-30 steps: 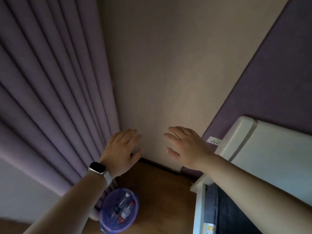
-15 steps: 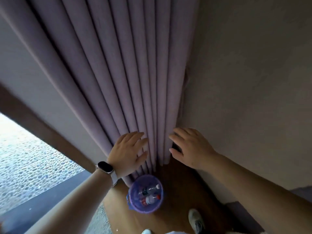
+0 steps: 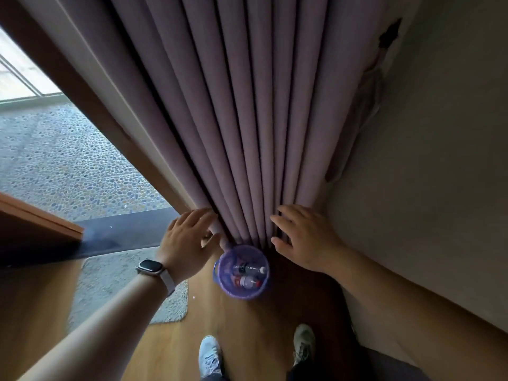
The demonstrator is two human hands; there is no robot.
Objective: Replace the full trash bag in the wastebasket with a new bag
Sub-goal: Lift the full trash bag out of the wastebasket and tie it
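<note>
A small round wastebasket (image 3: 220,273) lined with a purple bag (image 3: 228,258) stands on the wooden floor at the foot of the curtain. Two plastic bottles (image 3: 248,276) lie inside it. My left hand (image 3: 189,243), with a watch on the wrist, hovers above and to the left of the basket, fingers spread and holding nothing. My right hand (image 3: 305,239) hovers above and to the right of it, fingers also straight and empty. Neither hand touches the basket.
A purple pleated curtain (image 3: 247,119) hangs right behind the basket. A beige wall (image 3: 426,188) runs along the right. A grey mat (image 3: 110,281) lies on the floor to the left, beside a dark door threshold (image 3: 123,229). My two shoes (image 3: 210,356) stand just before the basket.
The view has swung left and down, from the wall corner to the curtain. The basket now sits centred between my hands, and my shoes have come fully into view. Both hands stay open.
</note>
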